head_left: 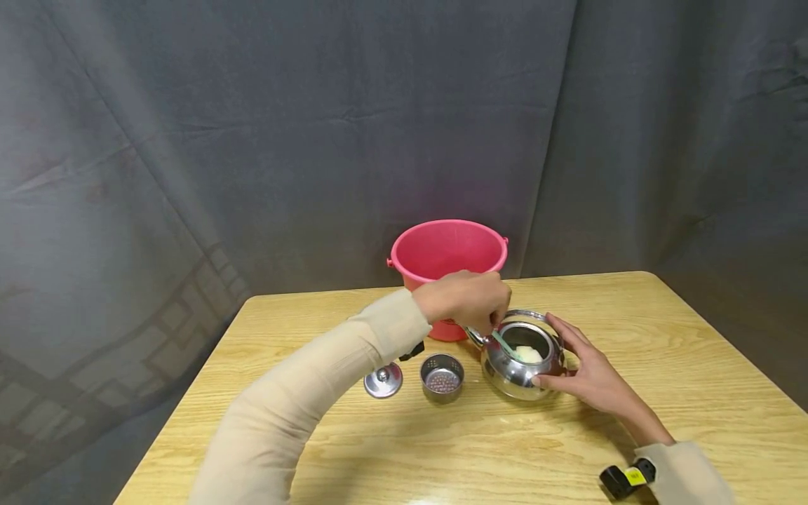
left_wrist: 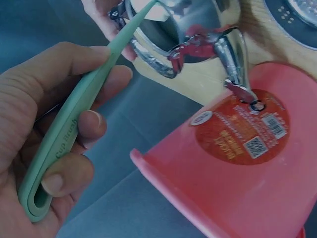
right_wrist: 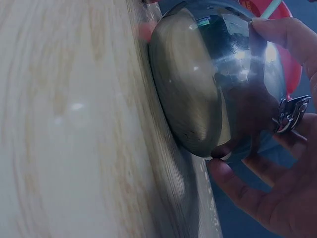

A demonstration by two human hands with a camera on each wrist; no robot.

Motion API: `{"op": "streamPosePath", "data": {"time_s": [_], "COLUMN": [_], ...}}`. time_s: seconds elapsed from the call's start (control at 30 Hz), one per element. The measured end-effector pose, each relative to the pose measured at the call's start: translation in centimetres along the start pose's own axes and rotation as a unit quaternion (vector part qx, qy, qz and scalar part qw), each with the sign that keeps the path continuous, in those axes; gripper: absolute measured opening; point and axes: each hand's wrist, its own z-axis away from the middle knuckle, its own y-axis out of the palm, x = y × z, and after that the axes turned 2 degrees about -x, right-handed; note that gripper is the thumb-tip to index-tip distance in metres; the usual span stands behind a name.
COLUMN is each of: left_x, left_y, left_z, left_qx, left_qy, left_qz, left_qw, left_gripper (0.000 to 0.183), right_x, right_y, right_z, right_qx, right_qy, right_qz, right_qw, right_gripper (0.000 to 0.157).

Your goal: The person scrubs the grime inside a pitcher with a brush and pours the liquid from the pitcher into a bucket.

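Note:
In the left wrist view, my left hand (left_wrist: 59,109) grips a green cup brush (left_wrist: 67,131) along its handle, fingers wrapped around it. The brush slants down through the mouth of a shiny steel teapot (head_left: 513,384), where its white head (head_left: 527,354) shows inside. My right hand (head_left: 596,379) holds the teapot from its right side, thumb on the near wall and fingers behind. The right wrist view shows fingertips against the teapot's rounded body (right_wrist: 198,84). The spout points toward the bucket, and the handle arches at the back of the opening.
A pink bucket (head_left: 442,245) stands behind my left hand at the back of the wooden table (head_left: 480,456). Left of the teapot are a perforated steel strainer cup (head_left: 442,396) and a round steel lid (head_left: 383,382). Grey curtain (head_left: 315,140) hangs behind the table.

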Motion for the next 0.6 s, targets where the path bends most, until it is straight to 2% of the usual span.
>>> {"op": "streamPosePath", "data": {"time_s": [0.3, 0.6], "left_x": [-1.2, -2.5], "left_y": [-1.3, -1.9], "left_z": [-0.7, -1.2], "left_qx": [0.032, 0.044], "left_qy": [-0.020, -0.016], "left_qz": [-0.014, -0.079], "left_qw": [0.9992, 0.9958], "left_gripper": [0.021, 0.011], "right_x": [-0.1, -0.1], "right_y": [0.1, 0.1], "right_z": [-0.1, -0.3], "right_qx": [0.000, 0.003], "right_qy": [-0.009, -0.007], "right_qz": [-0.006, -0.006], "right_qw": [1.000, 1.000], "right_gripper": [0.101, 0.101]}}
